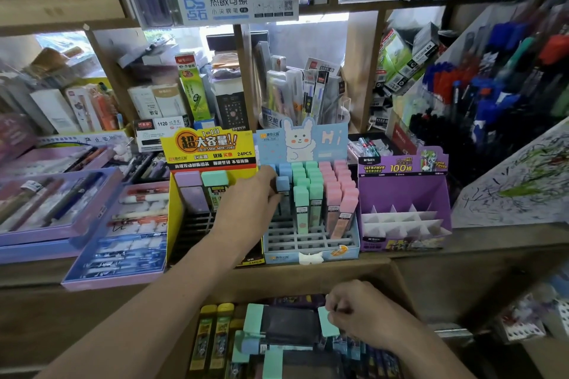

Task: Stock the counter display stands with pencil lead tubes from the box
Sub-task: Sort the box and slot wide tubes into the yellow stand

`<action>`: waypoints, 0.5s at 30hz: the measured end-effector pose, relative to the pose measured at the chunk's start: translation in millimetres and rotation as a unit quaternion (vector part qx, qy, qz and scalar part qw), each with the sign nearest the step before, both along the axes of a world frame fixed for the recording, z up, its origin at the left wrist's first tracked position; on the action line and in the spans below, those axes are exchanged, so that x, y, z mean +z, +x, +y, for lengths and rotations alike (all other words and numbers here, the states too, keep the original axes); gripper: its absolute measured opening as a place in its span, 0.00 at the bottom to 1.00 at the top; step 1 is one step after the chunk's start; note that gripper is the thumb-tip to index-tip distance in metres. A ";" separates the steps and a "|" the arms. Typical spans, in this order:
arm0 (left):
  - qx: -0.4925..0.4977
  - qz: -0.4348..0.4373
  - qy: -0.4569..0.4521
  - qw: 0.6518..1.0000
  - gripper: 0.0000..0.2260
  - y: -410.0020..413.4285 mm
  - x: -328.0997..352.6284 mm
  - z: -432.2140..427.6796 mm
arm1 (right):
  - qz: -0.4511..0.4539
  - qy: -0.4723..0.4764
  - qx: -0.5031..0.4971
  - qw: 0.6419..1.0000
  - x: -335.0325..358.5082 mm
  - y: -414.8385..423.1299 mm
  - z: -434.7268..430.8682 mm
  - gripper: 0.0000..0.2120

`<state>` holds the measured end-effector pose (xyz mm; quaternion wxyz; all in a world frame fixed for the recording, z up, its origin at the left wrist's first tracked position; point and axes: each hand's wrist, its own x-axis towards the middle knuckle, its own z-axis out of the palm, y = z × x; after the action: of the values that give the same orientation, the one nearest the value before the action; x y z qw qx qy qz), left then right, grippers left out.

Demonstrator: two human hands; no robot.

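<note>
The left hand [246, 197], pinching a blue tube [282, 184], should seat it upright in the stand [311, 240]; below the stand, the right hand [360, 311] pinches a green tube [328, 321].

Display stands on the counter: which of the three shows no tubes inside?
The purple stand at the right: only white dividers show inside it. The yellow stand holds two tubes, the blue stand many.

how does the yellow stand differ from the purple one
The yellow stand holds two wide tubes; the purple stand shows none. The yellow stand has a black grid; the purple stand has white zigzag dividers. Both have printed header cards.
</note>
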<state>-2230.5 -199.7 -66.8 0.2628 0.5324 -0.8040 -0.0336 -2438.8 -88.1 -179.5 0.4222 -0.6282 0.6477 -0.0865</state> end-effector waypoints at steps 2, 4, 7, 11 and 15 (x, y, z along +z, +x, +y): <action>-0.003 0.012 -0.011 1.000 0.12 -1.8 -2.1 2.2 | -0.002 0.004 0.001 1.000 1.6 0.1 0.2 0.03; -0.006 0.010 -0.018 1.000 0.14 -3.1 -2.5 2.2 | -0.002 0.008 0.000 1.000 2.8 0.4 0.6 0.03; -0.021 -0.003 -0.029 0.999 0.16 -3.1 -2.5 1.7 | 0.001 0.005 -0.003 1.000 4.2 1.2 0.8 0.03; -0.036 -0.021 -0.031 0.999 0.11 1.3 -5.3 3.3 | 0.002 0.001 -0.004 1.000 4.3 1.4 -0.1 0.02; -0.051 0.028 -0.029 0.998 0.13 7.5 -4.6 13.5 | -0.001 -0.021 0.002 1.000 3.5 1.2 0.9 0.02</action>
<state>-2222.9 -186.2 -71.4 0.2986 0.4817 -0.8229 -0.0390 -2437.6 -87.2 -176.0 0.4101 -0.6383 0.6438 -0.0997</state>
